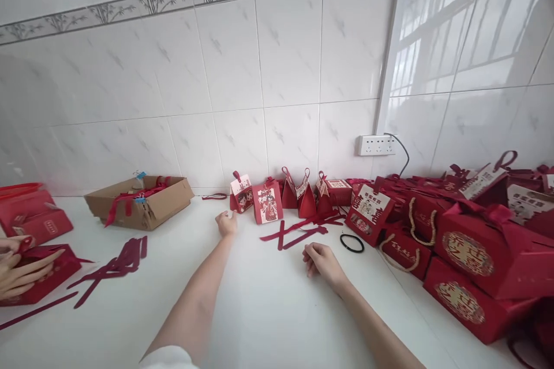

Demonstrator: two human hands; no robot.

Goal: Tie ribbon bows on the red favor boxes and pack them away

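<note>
My left hand [226, 223] is stretched forward over the white table, just left of a small red-and-white gift box [241, 193] with a ribbon loop on top. Its fingers are partly bent and apart, and I see nothing in them; contact with the box cannot be made out. Right of that box stands another red gift box [268, 203] with printed figures. My right hand [319, 260] rests low over the table, fingers loosely bent and holding nothing. Loose red ribbon strips [298, 233] lie just beyond it, and a black hair-tie-like ring [352, 243] is to its right.
Red boxes with rope handles [400, 253] are piled at right. At left, a cardboard box [147, 207] holds ribbons, with more ribbons [119, 262] before it. Another person's hands [26, 271] work on a red box [56, 277]. A power strip [377, 145] is on the tiled wall.
</note>
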